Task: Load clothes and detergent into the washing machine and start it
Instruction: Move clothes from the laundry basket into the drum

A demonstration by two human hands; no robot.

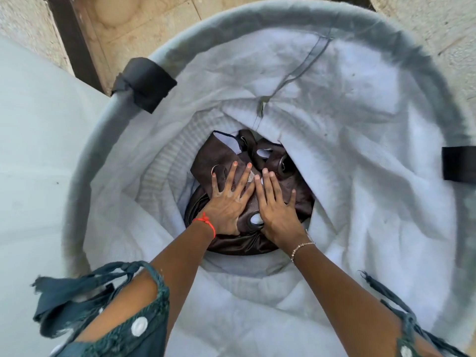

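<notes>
- So, a round fabric laundry basket (164, 51) with a grey padded rim is seen from straight above, and it fills most of the view.
- Its inside is lined with a white cloth liner (360, 155), bunched and folded down toward the bottom.
- A dark brown curtain (221, 155) with big ring eyelets is crumpled at the very bottom of the basket, roughly in the middle.
- The left hand (226, 202) is laid flat on the brown curtain, fingers (215, 182) spread apart, palm down, nothing gripped.
- The right hand (277, 207) is laid flat just beside it, touching the same curtain, fingers (273, 182) also splayed and not closed on anything.
- One eyelet (256, 220) is seen between the two wrists, white showing through it.
- A red thread (206, 222) is worn on the left wrist, a thin chain bracelet (302, 249) on the right.
- Two black strap tabs are wrapped over the rim: one (145, 82) at the upper left, one (458, 162) at the right edge.
- Frayed teal sleeves with white buttons (139, 325) are seen at the bottom corners.
- A pale stone floor (144, 29) and a dark wooden post (72, 39) are visible beyond the far rim.
- No washing machine can be made out for sure; the pale blurry thing at the left can't be identified.
</notes>
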